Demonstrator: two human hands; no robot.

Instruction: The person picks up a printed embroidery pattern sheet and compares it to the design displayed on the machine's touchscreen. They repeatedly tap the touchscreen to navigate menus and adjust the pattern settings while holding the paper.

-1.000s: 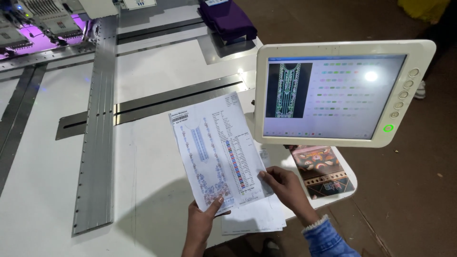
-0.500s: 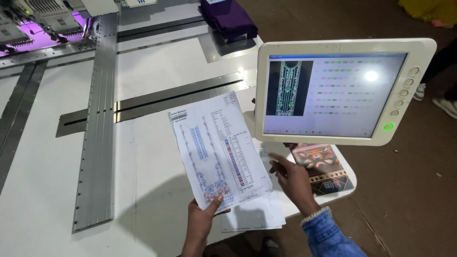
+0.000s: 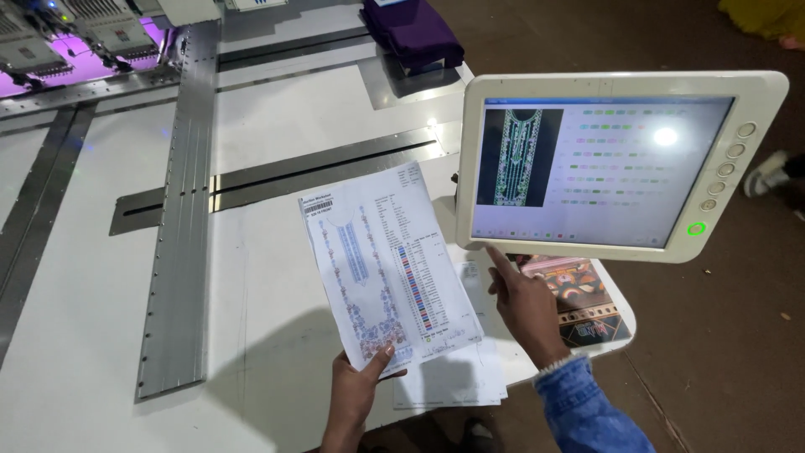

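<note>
My left hand pinches the bottom edge of a printed design sheet with a neckline pattern and colour list, holding it above the white machine table. My right hand, in a blue denim sleeve, points its index finger up at the lower left edge of the white touchscreen panel, fingertip touching or just under the frame. The screen shows the same neckline pattern and rows of colour marks.
More white papers lie on the table under the held sheet. A patterned card lies on the small shelf below the screen. Folded purple cloth sits at the far edge. Metal rails cross the table; embroidery heads glow at upper left.
My right hand let go of the sheet's right edge and rose to point at the bottom of the screen. The left hand keeps holding the sheet.
</note>
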